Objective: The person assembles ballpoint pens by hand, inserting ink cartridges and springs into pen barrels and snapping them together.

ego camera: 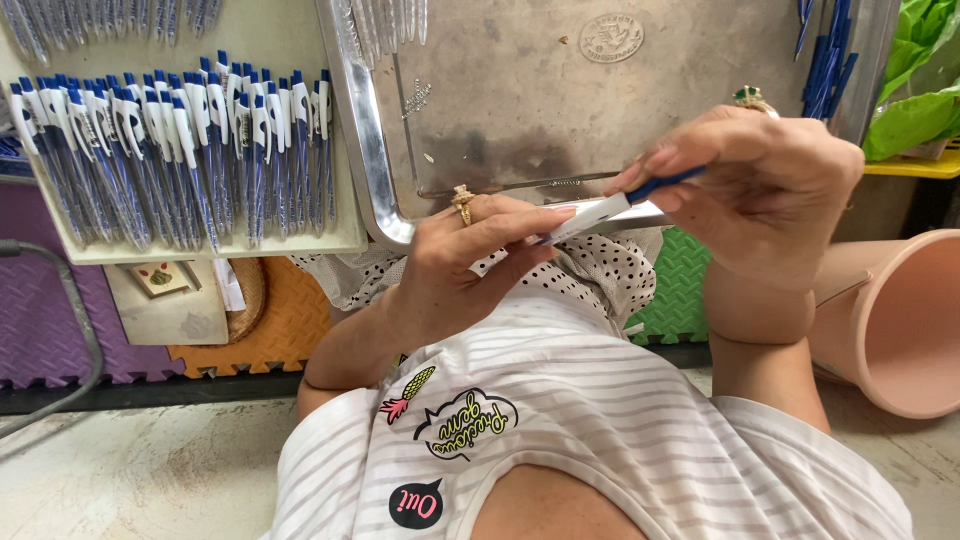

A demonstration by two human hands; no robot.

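A white pen with a blue end (600,210) is held between both my hands, above my lap. My left hand (455,265), wearing a gold ring, pinches the white barrel at its lower end. My right hand (770,190), with a green-stone ring, grips the blue end between thumb and fingers. Just behind the pen lies a metal tray (365,150), on which a thin refill with a spring (520,185) rests near the front rim.
A white tray (200,250) at the left holds several rows of blue-and-white pens (170,140). Loose blue pen parts (825,60) lie at the metal tray's far right. A pink pot (900,320) lies at the right; coloured foam mats cover the floor.
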